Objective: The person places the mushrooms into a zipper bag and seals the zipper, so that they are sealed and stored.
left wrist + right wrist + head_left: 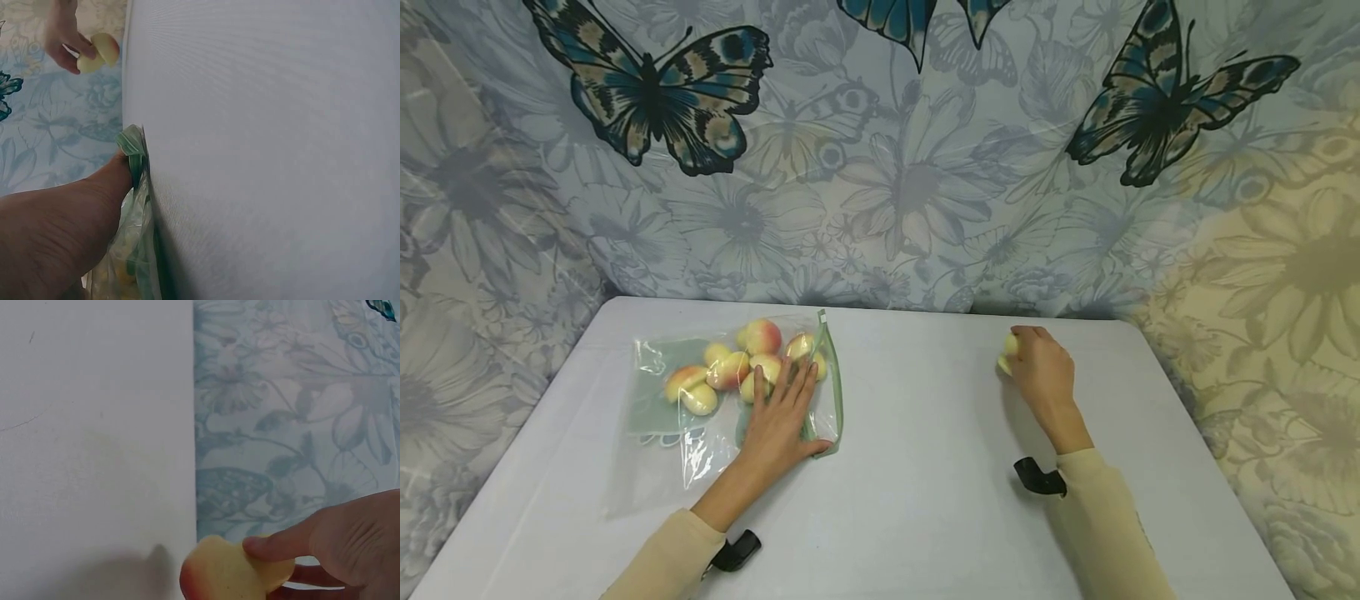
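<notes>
My left hand [781, 423] lies with spread fingers on a clear zip bag [658, 467] with a green edge. Several yellow fruits with red blush [727, 371], peach-like, show inside it. The left wrist view has the thumb at the bag's green zip edge [132, 142]. Over the right part of the table, my right hand [1043, 371] pinches yellow, red-blushed fruit [219, 572] between thumb and fingers. Two rounded parts show there; I cannot tell whether they are one piece or two. It appears raised off the table, casting a shadow below.
The white table [910, 500] ends at a back edge close behind both hands. A cloth wall with flowers and butterflies [917, 183] rises behind it and at both sides. Black wrist mounts [1039, 477] stick out from the sleeves.
</notes>
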A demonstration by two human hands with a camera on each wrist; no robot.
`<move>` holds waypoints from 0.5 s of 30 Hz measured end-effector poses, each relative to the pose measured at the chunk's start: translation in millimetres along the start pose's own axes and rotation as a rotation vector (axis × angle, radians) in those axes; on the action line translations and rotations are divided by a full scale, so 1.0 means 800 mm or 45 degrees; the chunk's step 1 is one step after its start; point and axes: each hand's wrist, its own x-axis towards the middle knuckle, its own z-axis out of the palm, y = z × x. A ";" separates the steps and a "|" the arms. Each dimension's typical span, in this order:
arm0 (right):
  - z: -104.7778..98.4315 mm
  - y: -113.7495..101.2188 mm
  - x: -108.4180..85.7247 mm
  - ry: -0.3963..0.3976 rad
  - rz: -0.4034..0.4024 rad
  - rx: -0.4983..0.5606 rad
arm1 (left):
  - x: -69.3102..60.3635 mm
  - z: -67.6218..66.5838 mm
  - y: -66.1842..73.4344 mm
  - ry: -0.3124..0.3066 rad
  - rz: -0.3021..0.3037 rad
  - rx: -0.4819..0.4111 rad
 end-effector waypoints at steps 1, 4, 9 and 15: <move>-0.001 -0.001 0.000 0.009 -0.001 0.017 | 0.000 0.000 0.000 0.002 0.001 0.001; -0.002 -0.002 0.000 0.020 -0.002 0.103 | 0.000 0.001 0.000 0.010 0.003 0.000; -0.002 -0.002 0.000 0.003 0.017 0.321 | -0.001 0.001 0.000 0.016 0.000 -0.010; -0.001 -0.002 0.002 0.029 0.041 0.478 | 0.000 0.002 0.001 0.003 -0.011 -0.023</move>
